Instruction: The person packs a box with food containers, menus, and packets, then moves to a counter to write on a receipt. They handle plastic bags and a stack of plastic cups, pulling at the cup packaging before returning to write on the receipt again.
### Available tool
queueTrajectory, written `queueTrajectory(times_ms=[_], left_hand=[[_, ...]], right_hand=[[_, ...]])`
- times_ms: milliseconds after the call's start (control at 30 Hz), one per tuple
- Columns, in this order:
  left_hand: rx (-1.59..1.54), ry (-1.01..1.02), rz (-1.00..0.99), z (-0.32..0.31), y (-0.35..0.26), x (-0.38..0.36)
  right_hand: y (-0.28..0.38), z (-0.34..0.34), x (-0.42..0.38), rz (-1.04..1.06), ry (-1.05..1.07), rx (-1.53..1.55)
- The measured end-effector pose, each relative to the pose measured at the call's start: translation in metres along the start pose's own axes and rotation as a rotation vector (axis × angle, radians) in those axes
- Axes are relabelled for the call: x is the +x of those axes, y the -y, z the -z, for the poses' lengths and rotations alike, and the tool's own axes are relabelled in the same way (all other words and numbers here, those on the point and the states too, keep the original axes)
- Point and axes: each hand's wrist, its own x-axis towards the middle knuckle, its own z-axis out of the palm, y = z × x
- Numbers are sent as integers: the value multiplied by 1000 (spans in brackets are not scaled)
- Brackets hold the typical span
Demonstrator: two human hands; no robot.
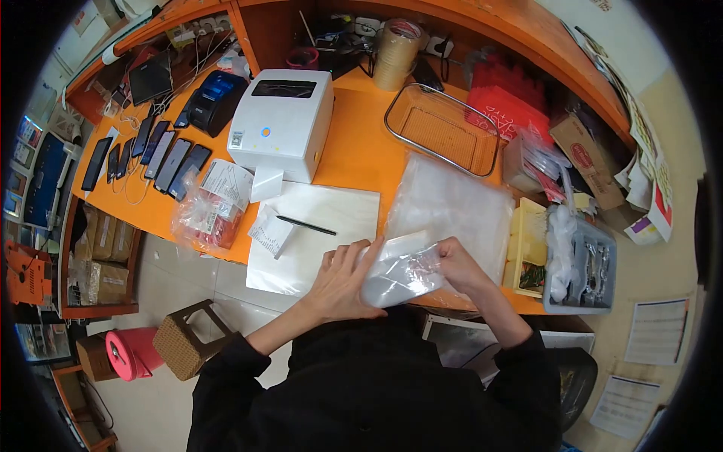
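Between my hands is a whitish package in clear, shiny plastic (405,270), just above the near edge of the desk. My left hand (345,277) grips its left side, fingers over the top and thumb at the lower edge. At the right end, my right hand (459,265) is closed against the loose plastic, its fingertips partly hidden. What lies inside the plastic cannot be made out. Left of the package, a white sheet (339,207) carries a black pen (306,225) and a small printed slip (269,231). Beyond my right hand lies a stack of clear plastic bags (452,196).
A white label printer (280,124) stands at the back, with several phones (162,160) to its left. A plastic-bagged parcel (215,211) lies at the left edge. Rightward are a wire basket (443,129), a yellow tray (527,241) and a grey bin (580,267).
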Motion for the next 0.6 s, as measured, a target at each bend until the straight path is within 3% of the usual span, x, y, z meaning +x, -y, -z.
queueTrajectory(times_ms=[67,233,600], left_hand=[[39,-14,-5,0,3,-3],[104,140,93,1,8,-8],[52,183,121,-9,35,-1]], right_hand=[[2,9,-1,-15,17,149],[1,29,2,-22,32,40],[-43,74,31,-149,51,50]])
